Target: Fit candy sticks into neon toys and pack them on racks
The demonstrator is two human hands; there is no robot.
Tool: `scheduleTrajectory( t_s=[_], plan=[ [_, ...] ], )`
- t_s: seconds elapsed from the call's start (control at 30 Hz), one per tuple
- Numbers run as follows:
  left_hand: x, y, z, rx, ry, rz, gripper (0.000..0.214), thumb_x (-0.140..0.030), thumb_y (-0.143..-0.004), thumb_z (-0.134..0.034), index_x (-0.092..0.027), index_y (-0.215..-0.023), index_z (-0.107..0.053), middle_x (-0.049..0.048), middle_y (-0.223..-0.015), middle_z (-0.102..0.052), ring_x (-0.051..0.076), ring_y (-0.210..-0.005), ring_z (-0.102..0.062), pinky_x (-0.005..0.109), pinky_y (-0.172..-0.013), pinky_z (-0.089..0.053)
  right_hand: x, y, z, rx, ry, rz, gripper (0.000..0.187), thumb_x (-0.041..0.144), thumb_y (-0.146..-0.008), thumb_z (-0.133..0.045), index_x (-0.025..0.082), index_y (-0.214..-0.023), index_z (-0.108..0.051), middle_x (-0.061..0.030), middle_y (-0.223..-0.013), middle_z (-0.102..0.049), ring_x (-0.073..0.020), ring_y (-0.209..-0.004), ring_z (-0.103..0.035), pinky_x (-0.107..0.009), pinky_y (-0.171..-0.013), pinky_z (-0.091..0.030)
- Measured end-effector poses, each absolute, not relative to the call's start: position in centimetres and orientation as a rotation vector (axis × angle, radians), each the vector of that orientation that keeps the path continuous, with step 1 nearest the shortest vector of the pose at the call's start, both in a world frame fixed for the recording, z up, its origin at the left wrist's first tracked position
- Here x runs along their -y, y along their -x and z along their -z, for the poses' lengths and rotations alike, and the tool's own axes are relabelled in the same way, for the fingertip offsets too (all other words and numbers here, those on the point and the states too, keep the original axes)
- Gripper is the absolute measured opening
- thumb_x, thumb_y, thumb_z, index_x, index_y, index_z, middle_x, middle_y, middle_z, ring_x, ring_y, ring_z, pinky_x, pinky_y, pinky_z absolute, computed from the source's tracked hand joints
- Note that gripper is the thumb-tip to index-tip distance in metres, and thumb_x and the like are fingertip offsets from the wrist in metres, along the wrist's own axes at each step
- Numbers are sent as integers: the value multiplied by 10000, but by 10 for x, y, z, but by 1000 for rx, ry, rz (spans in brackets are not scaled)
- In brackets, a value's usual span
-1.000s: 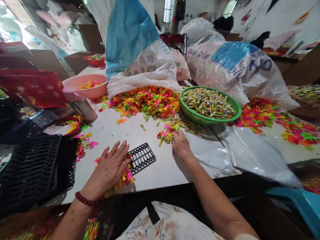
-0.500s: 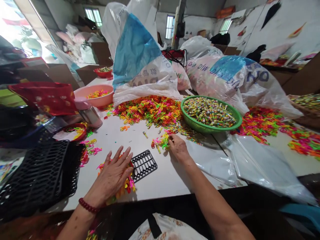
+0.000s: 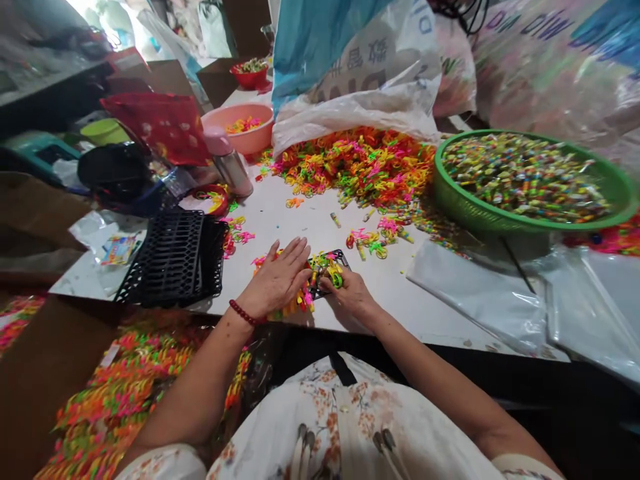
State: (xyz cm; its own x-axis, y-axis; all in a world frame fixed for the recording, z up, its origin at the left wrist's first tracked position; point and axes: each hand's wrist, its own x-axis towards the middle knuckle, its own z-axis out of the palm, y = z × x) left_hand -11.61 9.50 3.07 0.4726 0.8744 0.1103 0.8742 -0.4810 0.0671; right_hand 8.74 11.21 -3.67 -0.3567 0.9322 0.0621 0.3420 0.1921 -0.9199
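A small black plastic rack [image 3: 342, 256] lies near the table's front edge, partly hidden by both hands. My left hand [image 3: 278, 279] rests flat, fingers stretched out, over bright plastic pieces [image 3: 303, 299] at the rack's left side. Above the rack, my right hand [image 3: 356, 297] pinches a yellow-green plastic piece [image 3: 334, 273]; its exact kind is too small to make out. Small patterned tubes show between the hands. Just beyond lies a loose cluster of coloured plastic pieces [image 3: 376, 241] with a few tubes.
A large heap of coloured pieces [image 3: 360, 163] spills from a white-and-blue sack [image 3: 350, 67]. At right stands a green basket [image 3: 500, 217] full of small tubes, near clear plastic bags [image 3: 475, 287]. Stacked black racks [image 3: 167, 257], a flask [image 3: 231, 163] and a pink basin [image 3: 260, 137] stand left.
My right hand has moved from the loose cluster back over the black rack, bringing a yellow-green piece. My left hand stays flat beside the rack. The view has tilted down and turned left.
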Motion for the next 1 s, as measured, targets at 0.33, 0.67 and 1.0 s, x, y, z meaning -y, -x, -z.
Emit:
scheduleTrajectory(
  t_s=[0.33, 0.67, 1.0],
  plan=[
    [-94, 117, -29, -1602, -2668, -224, 529, -396, -1003, -242, -153, -1461, -350, 92, -1559, -299, 198, -1463, -212, 469, -1199, -138, -170, -154, 14, 1810, 1430, -631, 182, 338, -839, -566, 167, -837, -627, -67, -796, -640, -184, -754, -573, -304, -729, -464],
    [-94, 116, -32, -1590, -2627, -240, 527, -374, -1003, -244, -177, -1488, -297, 83, -1560, -303, 192, -1465, -206, 452, -1201, -127, -122, -108, 29, 1449, 1138, -1353, 308, 442, -785, -639, 179, -944, -626, -15, -807, -639, -147, -677, -577, -289, -666, -496],
    [-93, 116, -32, -1579, -2660, -238, 530, -354, -1003, -238, -180, -1503, -267, 88, -1574, -266, 206, -1472, -178, 467, -1202, -106, -98, -74, 40, 2115, 1024, -972, 142, 149, -864, -475, 186, -923, -598, -41, -853, -647, -165, -778, -575, -250, -740, -441]
  ],
)
